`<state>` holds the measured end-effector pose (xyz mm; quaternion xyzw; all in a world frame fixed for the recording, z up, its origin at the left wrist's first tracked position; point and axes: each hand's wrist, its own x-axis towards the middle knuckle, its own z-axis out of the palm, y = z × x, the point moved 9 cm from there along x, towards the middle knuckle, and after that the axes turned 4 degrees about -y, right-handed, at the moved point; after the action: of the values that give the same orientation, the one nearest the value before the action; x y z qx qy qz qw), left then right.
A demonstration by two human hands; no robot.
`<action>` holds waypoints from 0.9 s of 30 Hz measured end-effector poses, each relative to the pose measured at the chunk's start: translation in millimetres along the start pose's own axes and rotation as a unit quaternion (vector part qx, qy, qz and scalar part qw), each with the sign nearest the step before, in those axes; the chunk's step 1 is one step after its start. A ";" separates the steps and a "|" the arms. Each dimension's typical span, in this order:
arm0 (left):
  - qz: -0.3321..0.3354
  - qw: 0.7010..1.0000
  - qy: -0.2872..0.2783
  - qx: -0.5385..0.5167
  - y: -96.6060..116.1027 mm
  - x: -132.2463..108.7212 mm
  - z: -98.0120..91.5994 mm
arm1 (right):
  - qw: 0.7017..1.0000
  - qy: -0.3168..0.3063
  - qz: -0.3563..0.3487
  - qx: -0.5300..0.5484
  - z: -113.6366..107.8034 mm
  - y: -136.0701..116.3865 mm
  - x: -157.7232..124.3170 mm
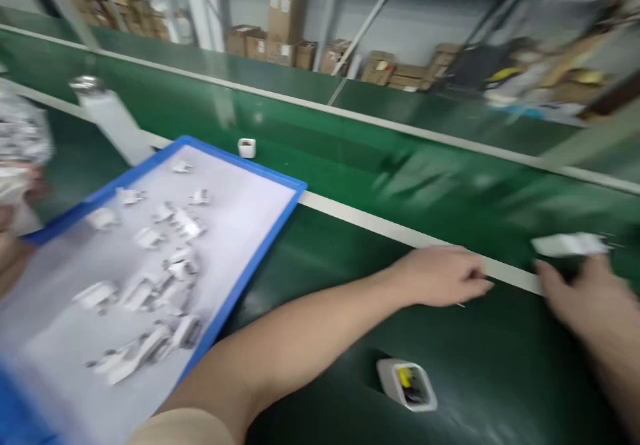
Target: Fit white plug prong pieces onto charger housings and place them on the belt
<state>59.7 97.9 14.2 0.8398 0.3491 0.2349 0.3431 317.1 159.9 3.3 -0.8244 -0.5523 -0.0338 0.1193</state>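
Note:
My left hand (443,275) is over the green table near the white strip, fingers curled together; a thin pin-like bit shows just below it, and whatever the fingers pinch is too small to make out. At the right edge my right hand (593,291) has its thumb and fingers at a blurred white plug-like piece (570,245) with thin prongs, at the edge of the green belt. A white open housing (393,381) with yellow and dark parts inside lies on the table below my left hand.
A blue-rimmed tray (250,265) holds several white plug pieces. A small white housing (247,148) sits on the belt behind it. At the far left are another person's hands (15,251) and a clear bag (23,128). Cardboard boxes (287,18) stand on shelves behind.

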 end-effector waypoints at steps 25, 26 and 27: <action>-0.008 0.993 0.045 -0.109 -0.5 -13.9 17.9 | 0.999 0.004 -0.031 0.043 -3.5 48.3 1.3; -0.009 0.993 0.046 -0.110 -0.7 -13.9 17.7 | 0.999 -0.001 -0.027 0.041 -1.7 49.9 1.4; -0.011 0.993 0.046 -0.110 -0.9 -13.9 17.5 | 0.999 -0.005 -0.022 0.039 0.1 51.6 1.8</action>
<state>61.4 80.8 0.0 0.7814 0.3457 0.3063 0.4196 365.1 142.8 -4.7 -0.8071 -0.5713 -0.0107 0.1483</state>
